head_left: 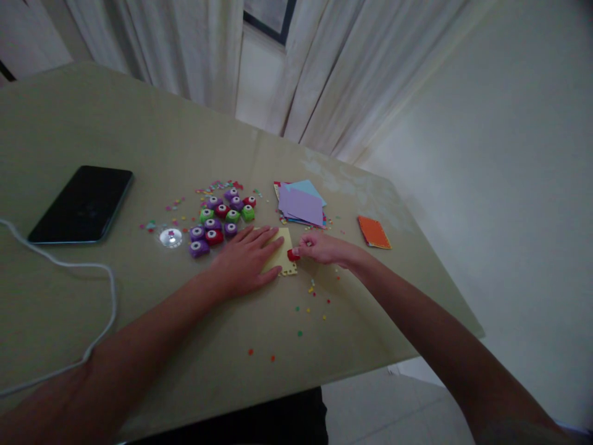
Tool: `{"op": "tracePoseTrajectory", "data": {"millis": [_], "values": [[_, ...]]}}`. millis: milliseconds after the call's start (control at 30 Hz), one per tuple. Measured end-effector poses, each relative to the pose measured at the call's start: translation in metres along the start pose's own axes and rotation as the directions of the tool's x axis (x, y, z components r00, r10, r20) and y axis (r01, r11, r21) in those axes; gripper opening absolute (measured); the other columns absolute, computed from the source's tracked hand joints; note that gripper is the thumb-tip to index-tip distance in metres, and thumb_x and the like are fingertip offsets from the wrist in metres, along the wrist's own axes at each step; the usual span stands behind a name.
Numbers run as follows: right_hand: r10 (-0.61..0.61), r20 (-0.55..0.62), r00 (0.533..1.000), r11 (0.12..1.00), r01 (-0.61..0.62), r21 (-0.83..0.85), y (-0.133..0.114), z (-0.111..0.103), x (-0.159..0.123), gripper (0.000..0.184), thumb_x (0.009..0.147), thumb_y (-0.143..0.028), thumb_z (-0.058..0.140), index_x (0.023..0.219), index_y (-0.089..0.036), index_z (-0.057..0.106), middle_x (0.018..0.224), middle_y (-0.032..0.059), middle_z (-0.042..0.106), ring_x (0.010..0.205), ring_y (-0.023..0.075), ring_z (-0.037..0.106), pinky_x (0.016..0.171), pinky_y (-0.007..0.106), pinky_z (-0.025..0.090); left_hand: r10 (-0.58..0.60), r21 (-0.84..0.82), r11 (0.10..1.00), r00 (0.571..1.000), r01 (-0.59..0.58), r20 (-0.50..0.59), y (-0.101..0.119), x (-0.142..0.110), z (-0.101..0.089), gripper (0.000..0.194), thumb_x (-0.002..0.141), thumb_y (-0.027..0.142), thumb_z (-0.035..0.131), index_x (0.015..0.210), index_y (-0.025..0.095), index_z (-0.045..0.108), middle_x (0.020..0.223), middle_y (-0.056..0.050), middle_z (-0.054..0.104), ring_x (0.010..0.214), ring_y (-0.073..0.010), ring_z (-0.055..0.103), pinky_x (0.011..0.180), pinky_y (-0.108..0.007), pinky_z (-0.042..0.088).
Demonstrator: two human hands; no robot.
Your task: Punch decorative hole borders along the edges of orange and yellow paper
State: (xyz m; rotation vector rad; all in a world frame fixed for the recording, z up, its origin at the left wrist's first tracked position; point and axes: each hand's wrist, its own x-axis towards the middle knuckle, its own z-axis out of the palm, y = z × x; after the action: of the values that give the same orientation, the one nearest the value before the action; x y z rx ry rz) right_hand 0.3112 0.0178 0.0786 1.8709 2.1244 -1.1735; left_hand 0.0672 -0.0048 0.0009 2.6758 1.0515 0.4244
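A pale yellow sheet of paper (287, 238) lies on the table with small punched holes along its near edge. Flat on top of it, fingers spread, rests my left hand (244, 261). At the sheet's right edge, my right hand (322, 248) is closed on a small red craft punch (291, 254), which is partly hidden by the fingers. Just left of the sheet stand several similar punches in purple, red and green, among them a purple punch (199, 248) and a green punch (248, 213).
Stacked coloured paper (303, 204) lies behind my hands, with an orange card (374, 232) to the right. A tablet (83, 204), a white cable (112, 290) and a clear round dish (171, 237) are leftward. Paper confetti (299, 334) dots the table (194, 358).
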Motion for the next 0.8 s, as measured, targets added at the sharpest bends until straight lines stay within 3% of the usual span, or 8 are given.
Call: {"op": "tracePoseTrajectory", "data": {"millis": [467, 633, 800], "values": [[0.072, -0.113, 0.991, 0.970, -0.043, 0.241, -0.005, -0.003, -0.016, 0.027, 0.090, -0.034, 0.078, 0.079, -0.020, 0.058, 0.067, -0.0049, 0.052, 0.061, 0.0121, 0.041, 0.058, 0.027, 0.028, 0.005, 0.036, 0.999, 1.000, -0.005, 0.006, 0.000, 0.000, 0.000, 0.068, 0.108, 0.057, 0.045, 0.165, 0.021, 0.046, 0.175, -0.012, 0.039, 0.161, -0.0321, 0.037, 0.134, -0.053, 0.020], [0.114, -0.179, 0.977, 0.976, -0.076, 0.204, 0.002, -0.006, -0.025, 0.023, 0.089, -0.033, 0.078, 0.082, -0.020, 0.059, 0.062, -0.0068, 0.049, 0.057, 0.0113, 0.042, 0.059, 0.026, 0.030, 0.007, 0.042, 0.999, 1.000, -0.007, 0.007, 0.000, 0.000, -0.001, 0.067, 0.108, 0.056, 0.044, 0.165, 0.020, 0.046, 0.174, -0.012, 0.040, 0.160, -0.0320, 0.038, 0.135, -0.053, 0.020], [0.158, -0.204, 0.966, 0.981, -0.129, 0.148, 0.018, -0.011, -0.029, 0.022, 0.089, -0.032, 0.077, 0.086, -0.020, 0.059, 0.065, -0.0037, 0.060, 0.058, 0.0136, 0.053, 0.059, 0.026, 0.035, 0.006, 0.042, 0.999, 1.000, -0.006, 0.000, -0.001, 0.000, 0.001, 0.067, 0.108, 0.056, 0.046, 0.165, 0.021, 0.046, 0.174, -0.012, 0.040, 0.160, -0.0323, 0.038, 0.134, -0.053, 0.021]]}}
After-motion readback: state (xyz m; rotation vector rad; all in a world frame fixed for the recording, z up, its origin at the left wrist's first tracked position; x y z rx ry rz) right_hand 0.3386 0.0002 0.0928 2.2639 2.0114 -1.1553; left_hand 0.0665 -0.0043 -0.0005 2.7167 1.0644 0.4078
